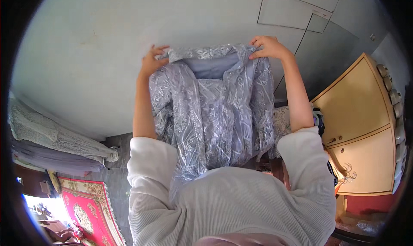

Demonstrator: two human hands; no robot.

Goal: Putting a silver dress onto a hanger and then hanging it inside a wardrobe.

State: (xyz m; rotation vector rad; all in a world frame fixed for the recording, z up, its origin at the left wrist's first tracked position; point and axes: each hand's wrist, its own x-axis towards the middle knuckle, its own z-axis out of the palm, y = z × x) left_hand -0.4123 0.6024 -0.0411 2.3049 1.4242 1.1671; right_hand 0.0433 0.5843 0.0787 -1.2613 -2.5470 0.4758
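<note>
A grey-blue lace garment (pixel 213 114) with shiny embroidery hangs spread out before me, its open neckline and smooth lining facing me. At its upper left corner, my left hand (pixel 154 60) grips the edge between thumb and fingers. My right hand (pixel 266 47) pinches the upper right corner near the shoulder. Both arms are raised and held apart. The garment's lower part falls against my white ribbed top, and one hanging part reaches the left side of my chest. Its lowest edge is partly hidden.
A pale wall (pixel 96 52) rises ahead. On the right stands a light wooden cabinet (pixel 358 101) with hooks or hangers (pixel 348 173) beside it. White and lilac garments (pixel 61 139) hang at the left, above a red patterned rug (pixel 87 210) on a grey floor.
</note>
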